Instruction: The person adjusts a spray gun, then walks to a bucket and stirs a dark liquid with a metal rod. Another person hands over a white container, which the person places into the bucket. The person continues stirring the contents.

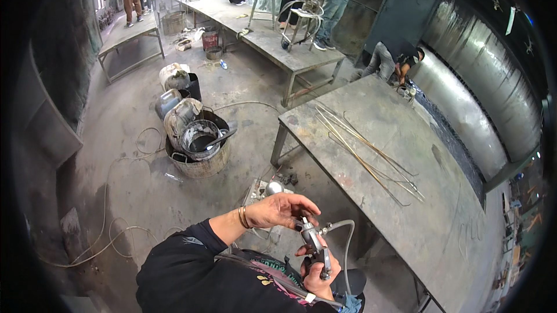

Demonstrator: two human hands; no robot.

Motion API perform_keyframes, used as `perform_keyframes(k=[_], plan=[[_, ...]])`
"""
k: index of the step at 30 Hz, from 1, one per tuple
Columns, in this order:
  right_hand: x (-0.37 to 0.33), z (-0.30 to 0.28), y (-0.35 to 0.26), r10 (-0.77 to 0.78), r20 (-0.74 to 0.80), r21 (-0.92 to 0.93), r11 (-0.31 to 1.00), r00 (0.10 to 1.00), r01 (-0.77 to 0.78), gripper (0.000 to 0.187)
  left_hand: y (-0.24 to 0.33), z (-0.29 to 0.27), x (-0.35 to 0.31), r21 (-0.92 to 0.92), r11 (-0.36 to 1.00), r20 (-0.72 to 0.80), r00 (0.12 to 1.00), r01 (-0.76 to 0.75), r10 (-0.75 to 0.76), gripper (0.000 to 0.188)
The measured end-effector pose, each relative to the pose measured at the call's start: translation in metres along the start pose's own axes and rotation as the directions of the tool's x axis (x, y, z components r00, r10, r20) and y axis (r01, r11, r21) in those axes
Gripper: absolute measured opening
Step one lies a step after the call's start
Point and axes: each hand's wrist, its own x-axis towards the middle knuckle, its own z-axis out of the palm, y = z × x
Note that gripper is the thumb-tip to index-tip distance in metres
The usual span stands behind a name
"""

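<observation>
A metal spray gun (313, 239) is held up in front of my body, near the edge of the steel table. My right hand (318, 277) wraps round its handle from below. Reaching in from the left, my left hand (283, 210) has its thumb and fingers curled about the gun's upper end; the exact contact is partly hidden. A clear hose (351, 237) loops from a fitting on the gun and hangs down past my right hand. Beyond my left hand, a round silver metal piece (274, 187) rests on a low, stained support.
Bent metal rods (371, 156) lie across the steel table (429, 220) at right. Stained buckets (200, 162) and jugs stand on the floor at left, with a trailing hose (110, 179). Several people are farther off; one person (391, 60) bends beyond the table.
</observation>
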Motion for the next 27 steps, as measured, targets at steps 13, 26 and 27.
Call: perform_keyframes(k=[13, 26, 27], plan=[[0.034, -0.018, -0.012, -0.003, -0.004, -0.036, 0.999, 1.0, 0.002, 0.089, -0.01, -0.01, 0.038, 0.009, 0.998, -0.079, 0.995, -0.061, 0.061, 0.04], [0.035, -0.022, -0.01, 0.105, 0.01, -0.079, 0.991, 0.994, -0.104, 0.102, 0.0, -0.014, 0.039, 0.127, 0.99, -0.024, 0.998, -0.059, 0.062, 0.044], [0.034, -0.021, -0.008, 0.097, -0.013, -0.048, 0.994, 0.995, -0.098, 0.098, -0.001, -0.013, 0.038, 0.095, 0.993, -0.021, 0.997, -0.072, 0.074, 0.049]])
